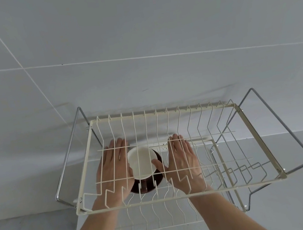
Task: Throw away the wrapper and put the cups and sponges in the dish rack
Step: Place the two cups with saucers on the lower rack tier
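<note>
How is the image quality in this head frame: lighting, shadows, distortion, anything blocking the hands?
Head view: soft, even light, no glare; faint shadows on the wall behind the dish rack. Wide-angle bending curves the tile lines. Focus is sharp. The rack's upper wires cross in front of the left hand, the right hand and the cup.

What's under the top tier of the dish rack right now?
Under the dish rack's top tier: a brown cup with white interior, left hand and right hand flanking it, fingers extended. The cup's base is hidden.

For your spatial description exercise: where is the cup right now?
In the head view, the cup sits left of centre on the dish rack's lower tier, under the upper wires, between the left hand and right hand.
</note>
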`<action>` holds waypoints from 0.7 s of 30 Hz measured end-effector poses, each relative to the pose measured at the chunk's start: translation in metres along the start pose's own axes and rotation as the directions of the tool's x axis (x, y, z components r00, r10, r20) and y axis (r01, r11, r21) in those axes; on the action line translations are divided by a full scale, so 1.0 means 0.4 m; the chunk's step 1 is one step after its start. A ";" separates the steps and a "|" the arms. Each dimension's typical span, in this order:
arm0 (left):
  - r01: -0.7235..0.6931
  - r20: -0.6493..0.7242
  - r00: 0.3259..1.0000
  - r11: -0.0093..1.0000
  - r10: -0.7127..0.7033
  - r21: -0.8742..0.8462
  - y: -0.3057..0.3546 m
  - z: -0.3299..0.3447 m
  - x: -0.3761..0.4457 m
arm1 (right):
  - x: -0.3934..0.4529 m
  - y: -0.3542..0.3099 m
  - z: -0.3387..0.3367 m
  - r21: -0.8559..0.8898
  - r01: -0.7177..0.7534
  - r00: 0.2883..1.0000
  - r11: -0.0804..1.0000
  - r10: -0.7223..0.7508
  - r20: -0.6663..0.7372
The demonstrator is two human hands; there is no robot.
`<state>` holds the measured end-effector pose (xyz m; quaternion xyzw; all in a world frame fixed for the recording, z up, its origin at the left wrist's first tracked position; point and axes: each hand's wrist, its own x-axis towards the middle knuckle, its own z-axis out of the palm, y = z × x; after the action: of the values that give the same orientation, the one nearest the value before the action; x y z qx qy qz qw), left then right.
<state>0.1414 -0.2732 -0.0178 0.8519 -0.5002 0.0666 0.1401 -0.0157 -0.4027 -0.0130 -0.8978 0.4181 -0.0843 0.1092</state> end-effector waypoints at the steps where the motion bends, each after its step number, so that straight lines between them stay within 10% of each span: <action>1: -0.018 -0.013 1.000 1.000 0.018 0.021 -0.001 -0.001 0.000 | 0.001 0.002 0.001 0.000 0.003 1.000 1.000 -0.003 0.000; 21: 0.043 -0.051 0.998 0.999 -0.042 0.005 0.010 0.003 -0.057 | -0.078 0.028 -0.015 0.000 0.143 0.990 0.990 -0.143 -0.017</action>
<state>0.1269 -0.2564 -0.0241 0.8608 -0.4780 0.0868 0.1518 -0.0450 -0.3865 -0.0120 -0.9246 0.3538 -0.0998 0.0997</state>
